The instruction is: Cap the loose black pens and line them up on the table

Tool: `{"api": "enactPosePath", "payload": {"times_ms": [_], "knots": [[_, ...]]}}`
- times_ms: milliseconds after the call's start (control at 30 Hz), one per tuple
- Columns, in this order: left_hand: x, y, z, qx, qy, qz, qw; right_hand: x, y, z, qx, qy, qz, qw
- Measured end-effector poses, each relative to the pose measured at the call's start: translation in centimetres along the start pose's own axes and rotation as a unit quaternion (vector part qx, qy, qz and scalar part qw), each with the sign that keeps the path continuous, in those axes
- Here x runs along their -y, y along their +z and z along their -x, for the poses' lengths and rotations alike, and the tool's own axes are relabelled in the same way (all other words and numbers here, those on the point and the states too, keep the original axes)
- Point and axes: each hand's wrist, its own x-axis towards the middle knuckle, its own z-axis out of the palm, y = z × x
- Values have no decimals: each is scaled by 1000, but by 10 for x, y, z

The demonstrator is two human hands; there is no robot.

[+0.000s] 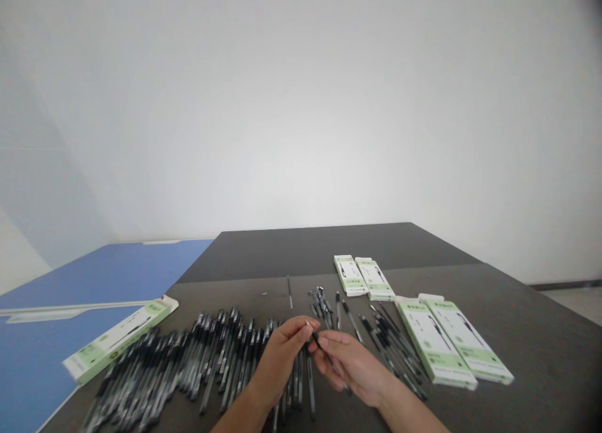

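Over a dark grey wooden table [540, 345], the left hand [278, 358] and right hand [355, 364] pinch one slim black plastic pen [316, 339] between them, above a wide spread of loose black pens [188, 364], with green-and-white cardboard pen boxes [451, 342] lying nearby.

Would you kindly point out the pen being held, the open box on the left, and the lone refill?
pen [316, 340], head view, upper barrel.
open box [117, 340], head view, top face.
lone refill [290, 292], head view, mid-length.
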Motion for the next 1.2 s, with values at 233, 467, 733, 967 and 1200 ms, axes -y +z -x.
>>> {"api": "enactPosePath", "payload": {"times_ms": [233,467,733,967,1200], "knots": [[7,1,-4,-2,-3,-18,1000,-3,-6,-4,-54,-17,79,995],[12,-9,-11,-108,3,-22,994,-11,-6,1,-176,39,169,969],[18,-20,-14,-158,28,-31,987,-21,-11,17,-294,12,374,879],[22,-22,-18,-175,42,-46,983,19,-36,-3,-351,18,560,750],[23,-24,-20,-189,41,-57,979,15,-22,-44,-333,119,653,670]]}}
